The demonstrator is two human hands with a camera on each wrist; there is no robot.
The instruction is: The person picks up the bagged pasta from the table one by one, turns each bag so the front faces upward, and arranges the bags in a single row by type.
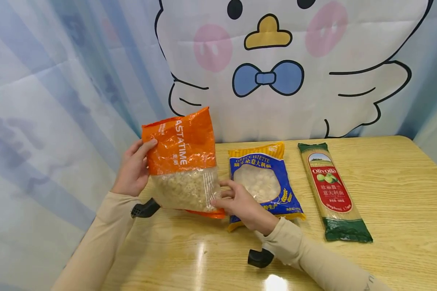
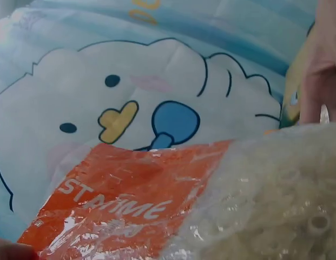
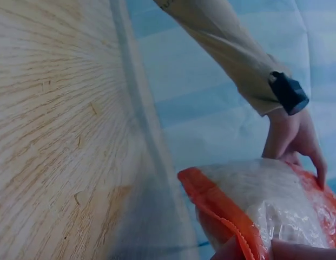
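Observation:
Both hands hold up an orange bag of pasta (image 1: pixel 183 178) with a clear lower window that shows small pale ring-like pieces. My left hand (image 1: pixel 134 169) grips its upper left edge, thumb on the orange front. At the lower right corner, my right hand (image 1: pixel 244 202) pinches the bag between thumb and fingers. In the right wrist view the orange bottom seam (image 3: pixel 222 208) runs close to the right fingers, with the left hand (image 3: pixel 295 141) at the far side. Just behind the right hand lies a blue and yellow bag of orecchiette (image 1: pixel 258 182), partly covered by that hand.
A long pack of spaghetti (image 1: pixel 331 194) with green ends and a red label lies at the right on the wooden table (image 1: pixel 400 194). Behind the table hangs a curtain (image 1: pixel 262 117) with a cartoon bird. Black wrist cameras (image 1: pixel 260 258) stick out below both wrists.

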